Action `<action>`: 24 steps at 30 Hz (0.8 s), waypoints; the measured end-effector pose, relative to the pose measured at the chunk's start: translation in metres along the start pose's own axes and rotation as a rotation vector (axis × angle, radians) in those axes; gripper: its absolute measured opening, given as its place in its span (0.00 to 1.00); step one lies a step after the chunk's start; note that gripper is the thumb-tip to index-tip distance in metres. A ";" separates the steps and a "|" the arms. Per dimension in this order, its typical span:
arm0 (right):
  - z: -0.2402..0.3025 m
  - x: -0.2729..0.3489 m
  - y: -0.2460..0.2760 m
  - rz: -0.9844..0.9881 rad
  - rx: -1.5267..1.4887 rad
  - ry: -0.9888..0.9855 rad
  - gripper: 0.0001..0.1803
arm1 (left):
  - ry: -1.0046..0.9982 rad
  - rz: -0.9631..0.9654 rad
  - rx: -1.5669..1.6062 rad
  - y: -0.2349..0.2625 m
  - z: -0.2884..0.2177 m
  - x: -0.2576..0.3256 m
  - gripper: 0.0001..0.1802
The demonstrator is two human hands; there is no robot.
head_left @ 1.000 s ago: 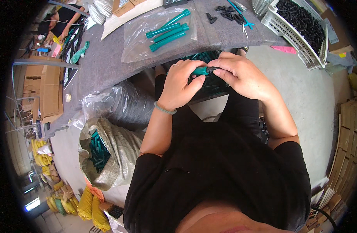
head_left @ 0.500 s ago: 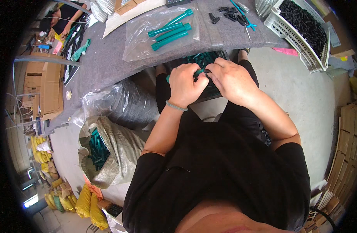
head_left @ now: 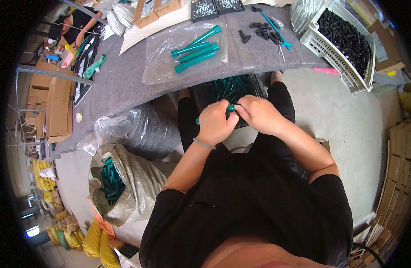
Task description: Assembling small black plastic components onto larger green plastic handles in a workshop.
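Note:
A green plastic tube (head_left: 231,108) lies across my two hands above my lap. My left hand (head_left: 215,124) is closed around it, and its left end pokes out past the fingers. At the tube's right end, my right hand (head_left: 260,115) pinches with thumb and fingers; a bit of a small black piece shows there, mostly covered by the fingers. Below and beyond my hands, a dark crate (head_left: 260,85) full of similar green parts (head_left: 230,88) stands between my legs, partly under the table edge.
Several green tubes (head_left: 199,54) lie on a clear plastic bag on the grey cloth-covered table (head_left: 125,78). Black fittings (head_left: 266,32) and a blue-green stick (head_left: 274,27) lie farther right. A white basket (head_left: 348,73) holds more black parts. A woven sack (head_left: 138,196) of green parts stands at left.
Both hands, with the tube, appear lower in the view, nearer my body. The table and crate also shift downward in the picture, so more of the crate shows. The grip looks much the same.

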State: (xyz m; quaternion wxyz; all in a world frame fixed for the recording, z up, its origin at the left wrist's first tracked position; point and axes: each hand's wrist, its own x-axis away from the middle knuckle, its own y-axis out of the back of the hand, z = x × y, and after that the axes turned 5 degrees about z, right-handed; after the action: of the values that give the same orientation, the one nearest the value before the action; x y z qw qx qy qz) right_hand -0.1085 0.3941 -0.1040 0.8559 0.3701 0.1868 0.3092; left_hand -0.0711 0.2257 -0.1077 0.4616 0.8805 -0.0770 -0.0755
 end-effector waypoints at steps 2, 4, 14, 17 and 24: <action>-0.003 -0.008 0.005 0.067 0.081 -0.082 0.17 | 0.058 0.035 -0.025 -0.018 0.015 -0.001 0.12; -0.003 -0.021 0.019 0.064 0.159 -0.172 0.21 | 0.073 0.001 -0.093 -0.034 0.032 -0.013 0.14; -0.082 -0.117 0.086 -0.118 0.690 -0.004 0.14 | -0.280 -0.604 -0.364 0.036 0.041 -0.092 0.09; -0.091 -0.126 0.086 -0.122 0.780 0.066 0.12 | -0.095 -0.360 -0.624 0.051 0.053 -0.104 0.09; -0.058 -0.089 0.067 -0.428 -0.153 -0.028 0.12 | -0.126 -0.395 -0.361 0.073 0.028 -0.080 0.09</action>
State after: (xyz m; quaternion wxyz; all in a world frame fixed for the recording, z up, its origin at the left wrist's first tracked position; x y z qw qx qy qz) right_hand -0.2324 0.4005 -0.0840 0.9301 0.2602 0.2251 0.1287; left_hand -0.1603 0.1788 -0.0586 0.5818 0.7755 0.0825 -0.2311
